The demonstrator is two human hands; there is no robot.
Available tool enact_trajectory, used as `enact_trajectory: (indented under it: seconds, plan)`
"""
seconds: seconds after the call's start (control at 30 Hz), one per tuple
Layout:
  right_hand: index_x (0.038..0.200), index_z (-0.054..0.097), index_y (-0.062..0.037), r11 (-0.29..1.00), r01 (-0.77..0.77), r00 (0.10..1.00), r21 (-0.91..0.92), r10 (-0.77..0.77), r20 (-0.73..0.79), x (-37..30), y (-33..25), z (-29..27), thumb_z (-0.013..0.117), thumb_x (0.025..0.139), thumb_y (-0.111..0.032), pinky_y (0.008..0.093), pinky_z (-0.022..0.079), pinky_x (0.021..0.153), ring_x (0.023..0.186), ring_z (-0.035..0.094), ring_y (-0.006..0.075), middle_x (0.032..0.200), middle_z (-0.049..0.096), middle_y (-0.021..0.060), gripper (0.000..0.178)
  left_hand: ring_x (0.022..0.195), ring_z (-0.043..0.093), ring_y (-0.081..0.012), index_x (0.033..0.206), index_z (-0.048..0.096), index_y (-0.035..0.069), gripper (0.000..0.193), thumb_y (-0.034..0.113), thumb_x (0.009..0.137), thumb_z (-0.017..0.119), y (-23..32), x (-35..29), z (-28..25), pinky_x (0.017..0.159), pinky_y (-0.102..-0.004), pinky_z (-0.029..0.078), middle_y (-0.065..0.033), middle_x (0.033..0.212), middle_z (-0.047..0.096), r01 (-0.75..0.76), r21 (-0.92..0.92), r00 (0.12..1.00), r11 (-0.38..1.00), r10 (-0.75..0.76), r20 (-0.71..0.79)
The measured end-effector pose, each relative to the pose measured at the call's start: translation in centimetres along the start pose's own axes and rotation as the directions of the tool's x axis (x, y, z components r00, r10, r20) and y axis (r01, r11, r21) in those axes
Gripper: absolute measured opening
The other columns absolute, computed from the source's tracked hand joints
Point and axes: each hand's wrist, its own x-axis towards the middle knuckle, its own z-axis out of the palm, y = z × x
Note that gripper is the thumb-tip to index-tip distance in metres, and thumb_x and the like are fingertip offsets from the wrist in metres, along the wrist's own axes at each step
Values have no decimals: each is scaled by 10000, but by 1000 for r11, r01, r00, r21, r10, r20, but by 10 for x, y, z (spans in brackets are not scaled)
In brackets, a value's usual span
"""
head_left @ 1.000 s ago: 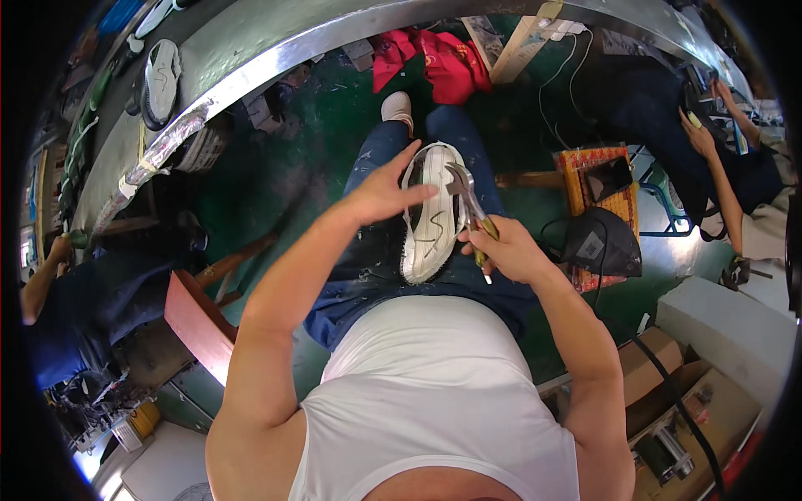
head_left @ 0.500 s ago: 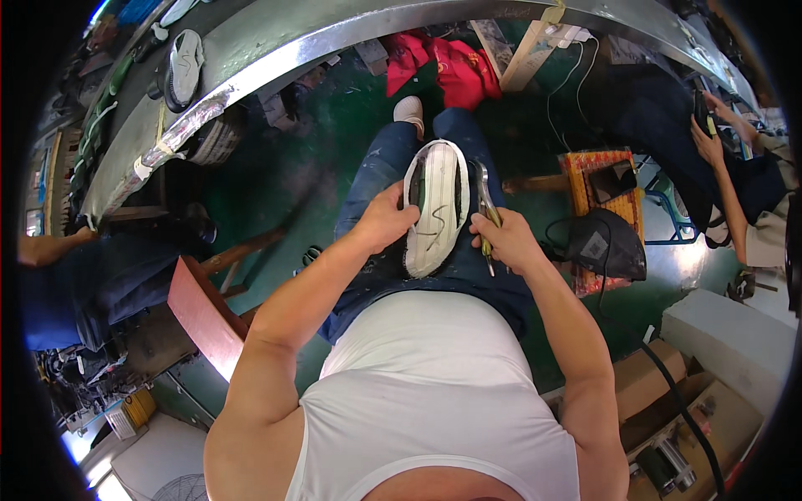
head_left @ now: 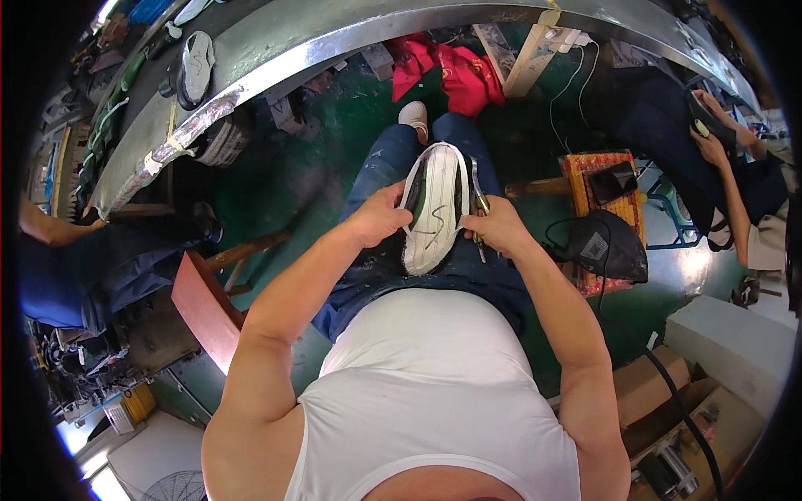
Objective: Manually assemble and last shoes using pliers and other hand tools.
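Observation:
A shoe upper (head_left: 438,204) lies bottom side up across my thighs, its pale underside marked with a dark squiggle and ringed by a loose white edge. Along its left side my left hand (head_left: 382,219) grips that edge, thumb on top. My right hand (head_left: 499,227) is closed around lasting pincers (head_left: 481,203) with yellowish handles and a curved metal head. Its thumb and fingertip touch the upper's right edge. The pincers' head points away from me beside the upper; whether the jaws touch anything, I cannot tell.
A metal-edged workbench (head_left: 276,63) curves across the far side, with another shoe (head_left: 197,68) on it. Red cloth (head_left: 455,75) hangs beneath. A pinkish stool (head_left: 203,309) stands left, an orange-topped stool (head_left: 576,179) with a black bag (head_left: 607,246) right. Co-workers sit on both sides.
My right hand has shifted up and left, bringing its thumb onto the upper's right edge, and the pincers now sit closer along it. My left hand keeps its hold.

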Motion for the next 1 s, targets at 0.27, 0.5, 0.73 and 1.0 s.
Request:
enact_trajectory:
  seconds: [0.27,0.5,0.73,1.0]
  plan:
    - [916,613,29,991,13,998,131,-6,-57,-11,2,-4,697,770,-87,287,496,569,623,643,159,724,663,92,204,1305,476,-283,1509,166,-50,1112,299,711,857,-49,6,39,1074,-332,388,-221,1420,464,-22,233,965,972,82,-250]
    - [1104,557,38,927,-33,999,373,35,2,-30,30,-18,652,895,-89,215,418,461,645,641,115,833,662,88,263,1256,521,-275,1492,208,-80,1044,259,737,845,-4,6,1,1058,-332,403,-212,1359,525,-107,246,984,963,138,-114]
    - [1152,540,39,859,9,1000,513,8,-30,-29,37,-18,632,928,-113,212,428,461,688,653,133,906,663,99,286,1205,525,-442,1506,286,63,1010,144,669,846,45,-69,-1,992,-428,473,-272,1420,427,-137,957,848,257,529,-21]
    - [1154,569,6,930,146,989,338,-124,-85,-35,15,-16,652,919,-143,231,457,544,714,628,103,866,645,50,291,1229,517,-430,1498,291,45,1072,114,609,886,28,-85,-14,1000,-411,475,-263,1421,438,-195,937,811,290,585,-12]
